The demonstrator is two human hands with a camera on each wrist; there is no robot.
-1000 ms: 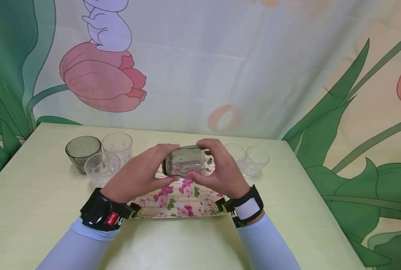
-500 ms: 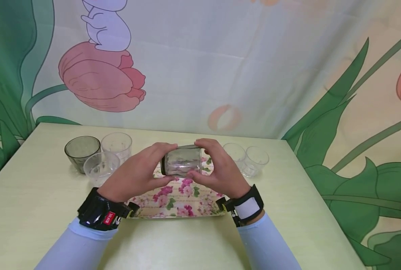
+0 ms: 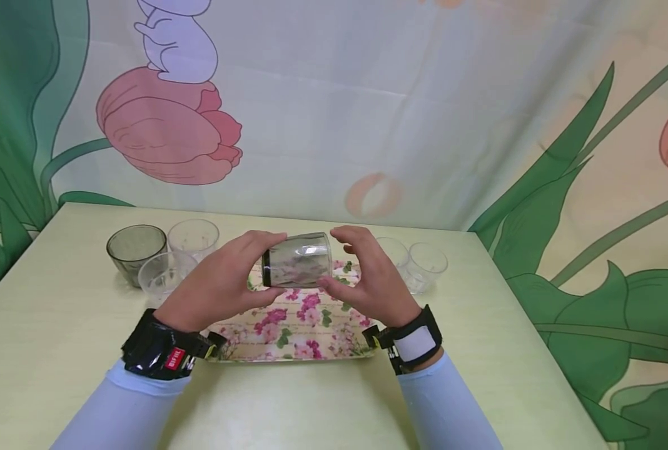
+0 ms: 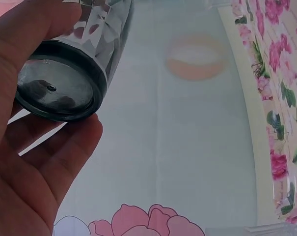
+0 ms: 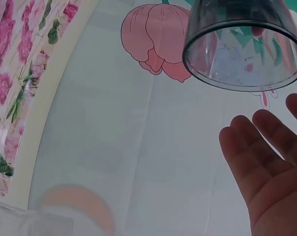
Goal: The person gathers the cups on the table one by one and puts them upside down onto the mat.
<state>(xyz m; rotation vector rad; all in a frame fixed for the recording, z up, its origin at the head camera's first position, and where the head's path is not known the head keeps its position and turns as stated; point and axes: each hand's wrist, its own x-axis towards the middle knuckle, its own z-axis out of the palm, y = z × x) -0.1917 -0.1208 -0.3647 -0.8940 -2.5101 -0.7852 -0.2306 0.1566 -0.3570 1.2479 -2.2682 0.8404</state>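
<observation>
A smoky grey drinking glass (image 3: 297, 261) lies on its side in the air above a floral tray (image 3: 289, 340), its mouth toward the right. My left hand (image 3: 216, 284) grips it around the thick dark base (image 4: 60, 91), thumb on the near side and fingers on the far side. My right hand (image 3: 376, 281) is by the rim, fingers spread and bent a little. In the right wrist view those fingers stand apart from the glass's rim (image 5: 246, 88). Whether the right thumb touches the glass, I cannot tell.
Left of the tray stand a dark grey glass (image 3: 137, 253) and two clear glasses, one behind (image 3: 194, 237) and one nearer (image 3: 162, 275), partly behind my left hand. Two more clear glasses (image 3: 426, 269) stand beyond my right hand. A printed curtain (image 3: 311, 125) hangs behind the table (image 3: 289, 406).
The grey glass has shifted slightly left and up with my left hand. My right fingers have come away from its rim, leaving a gap.
</observation>
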